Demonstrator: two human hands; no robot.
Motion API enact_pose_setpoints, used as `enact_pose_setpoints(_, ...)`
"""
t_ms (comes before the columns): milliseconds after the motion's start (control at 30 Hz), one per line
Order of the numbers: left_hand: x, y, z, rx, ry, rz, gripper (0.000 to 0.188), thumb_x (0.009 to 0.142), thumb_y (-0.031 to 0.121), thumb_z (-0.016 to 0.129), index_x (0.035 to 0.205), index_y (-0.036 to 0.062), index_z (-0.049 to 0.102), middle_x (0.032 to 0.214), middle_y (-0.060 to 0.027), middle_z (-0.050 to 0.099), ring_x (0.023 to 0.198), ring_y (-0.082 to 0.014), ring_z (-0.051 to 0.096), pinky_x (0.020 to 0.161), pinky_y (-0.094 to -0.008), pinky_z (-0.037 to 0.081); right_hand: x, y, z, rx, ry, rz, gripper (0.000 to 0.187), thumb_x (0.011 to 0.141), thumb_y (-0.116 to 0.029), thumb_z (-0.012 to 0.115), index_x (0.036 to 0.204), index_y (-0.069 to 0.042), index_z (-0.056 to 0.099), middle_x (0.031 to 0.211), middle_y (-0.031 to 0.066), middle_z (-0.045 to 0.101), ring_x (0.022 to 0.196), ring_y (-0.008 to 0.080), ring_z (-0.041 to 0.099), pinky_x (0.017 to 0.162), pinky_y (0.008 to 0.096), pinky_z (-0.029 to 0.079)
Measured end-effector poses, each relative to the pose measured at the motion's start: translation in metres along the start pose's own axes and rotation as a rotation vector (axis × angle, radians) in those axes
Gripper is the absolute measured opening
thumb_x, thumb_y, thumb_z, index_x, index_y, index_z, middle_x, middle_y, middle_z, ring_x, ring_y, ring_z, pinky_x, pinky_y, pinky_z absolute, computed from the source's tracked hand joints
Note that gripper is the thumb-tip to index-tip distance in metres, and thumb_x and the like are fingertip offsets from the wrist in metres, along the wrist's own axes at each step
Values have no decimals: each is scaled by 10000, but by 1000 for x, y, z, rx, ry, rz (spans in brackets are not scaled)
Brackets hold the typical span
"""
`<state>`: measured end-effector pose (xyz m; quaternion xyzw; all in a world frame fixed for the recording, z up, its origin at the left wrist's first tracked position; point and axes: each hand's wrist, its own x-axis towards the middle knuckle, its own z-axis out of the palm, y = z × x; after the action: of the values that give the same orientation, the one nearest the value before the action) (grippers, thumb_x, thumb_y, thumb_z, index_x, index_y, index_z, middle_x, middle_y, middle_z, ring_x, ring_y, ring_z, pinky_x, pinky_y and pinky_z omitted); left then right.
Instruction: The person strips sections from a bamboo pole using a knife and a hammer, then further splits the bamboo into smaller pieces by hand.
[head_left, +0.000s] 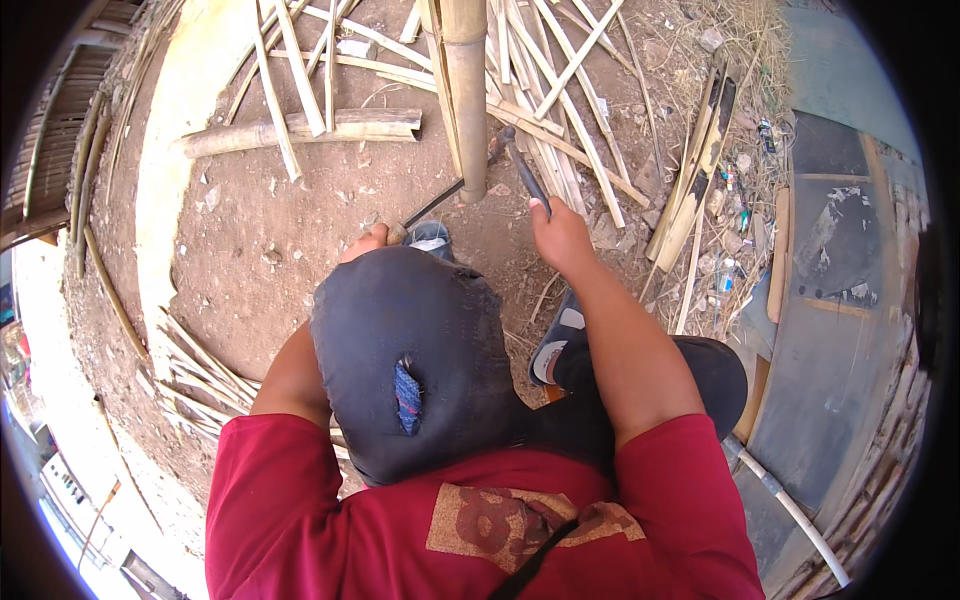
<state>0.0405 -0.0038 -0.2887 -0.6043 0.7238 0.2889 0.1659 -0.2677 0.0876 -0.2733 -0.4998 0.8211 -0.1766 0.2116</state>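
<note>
My left hand (pixel 372 240), partly hidden behind my raised knee, is closed round the wooden handle of a long dark-bladed knife (pixel 432 206). Its blade slants up to the foot of an upright bamboo pole (pixel 468 95), at the pole's left side. A split strip (pixel 442 80) stands along that side of the pole, with a narrow gap showing. My right hand (pixel 562 237) grips the dark handle of a hammer (pixel 527 172). The hammer's head is just right of the pole, near its lower end, seemingly apart from it.
Split bamboo strips (pixel 575 120) lie scattered beyond the pole. A thick bamboo half (pixel 350 126) lies at far left. Dark bamboo pieces (pixel 697 165) and litter (pixel 728 285) lie to the right, beside grey panels (pixel 835 230). More strips (pixel 200 375) are piled at left.
</note>
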Motion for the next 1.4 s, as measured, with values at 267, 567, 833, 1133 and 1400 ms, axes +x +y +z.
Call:
enact_pose_setpoints(267,-9,-2,-3,-51,-53,-30,422,905,372,680,1148,53,549,1114,-283,696,1090,-447,682,895,-502,550,8,-10,-15,189,-84,141,452,1054,-438,495,1012,-4,614,869,294,685,899,495,673,802,543,510)
enact_pose_setpoints(567,-8,-2,-8,-58,-74,-58,422,887,271,692,1266,125,577,1219,-247,685,1174,-407,663,969,-501,518,13,-12,-19,229,-10,160,493,1044,-464,500,1018,12,623,893,303,689,926,511,667,818,537,514)
enact_pose_setpoints(833,-10,-12,-2,-33,-58,-65,402,894,271,686,1247,120,568,1204,-238,695,1163,-412,671,941,-503,532,23,-48,-41,421,102,130,474,1046,-458,509,1006,0,623,863,288,685,894,513,670,794,544,517)
enact_pose_setpoints(1133,-10,-11,-3,4,-20,6,419,898,349,682,1196,81,562,1159,-270,687,1100,-432,688,911,-500,550,21,-48,-41,346,62,152,453,1053,-437,504,987,0,606,849,289,684,888,508,673,768,556,509)
enact_pose_setpoints(1400,-9,-3,-9,33,-32,34,420,914,393,667,1147,55,577,1139,-269,688,1082,-427,699,895,-500,563,15,-21,-18,226,-102,228,490,1048,-463,484,1029,7,620,938,318,688,959,522,661,841,546,515)
